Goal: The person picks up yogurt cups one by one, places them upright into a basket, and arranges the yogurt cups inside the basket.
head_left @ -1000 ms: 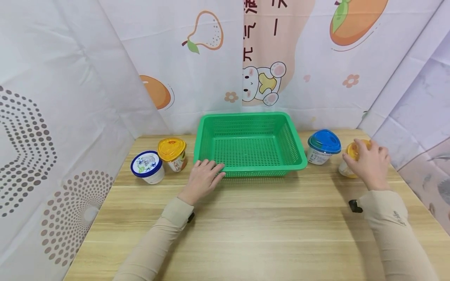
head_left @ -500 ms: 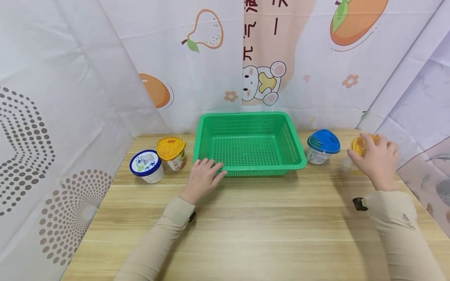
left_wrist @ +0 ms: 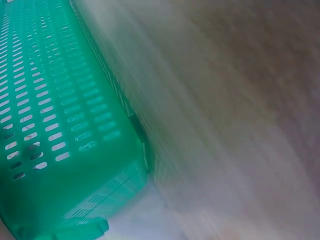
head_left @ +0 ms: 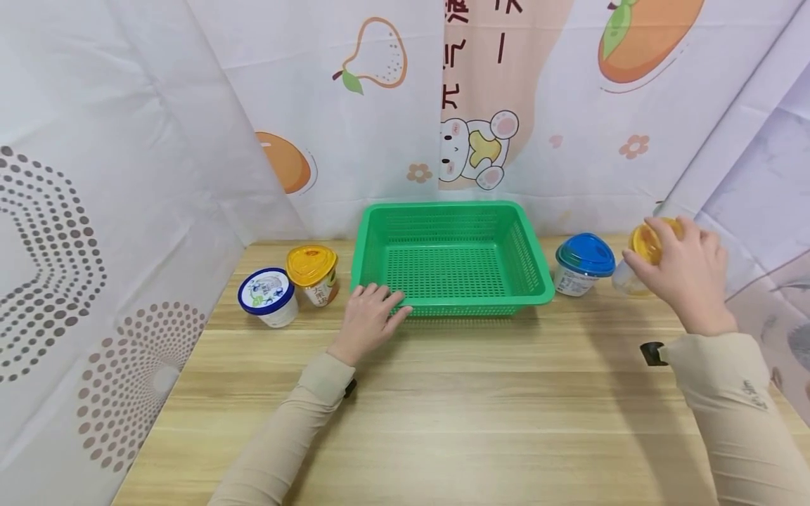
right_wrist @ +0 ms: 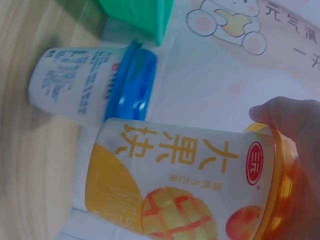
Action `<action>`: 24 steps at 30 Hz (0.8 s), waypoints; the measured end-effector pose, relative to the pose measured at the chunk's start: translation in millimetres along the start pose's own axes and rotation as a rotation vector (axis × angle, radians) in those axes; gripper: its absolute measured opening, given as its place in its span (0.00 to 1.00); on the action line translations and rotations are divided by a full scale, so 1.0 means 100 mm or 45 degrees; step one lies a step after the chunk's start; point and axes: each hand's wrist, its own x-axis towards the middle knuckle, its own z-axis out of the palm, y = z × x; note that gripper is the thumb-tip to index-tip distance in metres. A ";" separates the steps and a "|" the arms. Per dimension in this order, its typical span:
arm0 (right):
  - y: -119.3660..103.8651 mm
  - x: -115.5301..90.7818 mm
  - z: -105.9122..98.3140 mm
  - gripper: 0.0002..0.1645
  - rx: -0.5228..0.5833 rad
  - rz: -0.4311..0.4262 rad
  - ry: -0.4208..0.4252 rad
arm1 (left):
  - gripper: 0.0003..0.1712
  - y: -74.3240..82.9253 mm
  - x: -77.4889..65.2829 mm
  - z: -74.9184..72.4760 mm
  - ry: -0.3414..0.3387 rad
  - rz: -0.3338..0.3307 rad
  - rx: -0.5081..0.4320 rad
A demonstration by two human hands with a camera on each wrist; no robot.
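Note:
In the head view my right hand (head_left: 686, 270) holds a yogurt cup with a yellow lid (right_wrist: 185, 175) from above, fingers and thumb around the lid. The right wrist view shows this cup tilted, with mango pictures on its white and yellow side. Just left of it stands a blue-lidded cup (head_left: 583, 266). My left hand (head_left: 367, 320) grips the front left rim of a green perforated basket (head_left: 452, 310), fingers over the edge and thumb on the outside. The left wrist view shows mostly the basket's wall (left_wrist: 75, 120).
Left of the basket stand another yellow-lidded cup (head_left: 313, 274) and a white tub with a dark blue rim (head_left: 268, 296). The wooden table (head_left: 481, 407) ends at a printed curtain (head_left: 380, 140) behind the basket.
My right hand has risen and moved a little to the right, lifting the yellow-lidded yogurt cup off the table. The left hand stays at the basket rim.

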 end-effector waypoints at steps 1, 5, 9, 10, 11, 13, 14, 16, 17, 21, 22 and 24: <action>-0.02 0.01 -0.01 0.39 0.002 -0.002 -0.003 | 0.16 0.00 0.00 0.01 -0.004 -0.002 0.007; -0.11 0.03 -0.05 0.39 0.001 -0.024 0.008 | 0.16 0.01 0.00 0.02 -0.010 -0.007 0.011; -0.18 0.07 -0.10 0.38 -0.018 -0.049 0.012 | 0.16 0.01 -0.01 0.01 -0.014 -0.020 -0.006; -0.19 0.07 -0.12 0.38 -0.021 -0.050 0.009 | 0.16 0.01 -0.01 0.00 -0.017 -0.024 -0.012; -0.20 0.08 -0.14 0.38 -0.024 -0.052 0.008 | 0.16 0.01 -0.01 -0.01 -0.024 -0.028 -0.015; -0.23 0.10 -0.17 0.38 -0.030 -0.057 0.007 | 0.16 0.01 -0.01 -0.01 -0.030 -0.034 -0.026; -0.24 0.11 -0.19 0.38 -0.031 -0.055 0.002 | 0.16 0.01 -0.01 -0.02 -0.033 -0.037 -0.031; -0.27 0.12 -0.22 0.39 -0.035 -0.056 0.001 | 0.17 0.01 -0.02 -0.02 -0.038 -0.040 -0.036; -0.29 0.13 -0.23 0.39 -0.036 -0.057 0.001 | 0.17 0.01 -0.02 -0.02 -0.039 -0.040 -0.037; -0.35 0.16 -0.28 0.39 -0.046 -0.065 0.010 | 0.17 0.01 -0.01 -0.02 -0.028 -0.034 -0.041; -0.37 0.17 -0.29 0.39 -0.046 -0.069 0.013 | 0.16 0.01 -0.01 -0.02 -0.026 -0.033 -0.039; -0.41 0.18 -0.31 0.39 -0.055 -0.073 0.005 | 0.16 0.02 0.00 -0.02 -0.025 -0.034 -0.038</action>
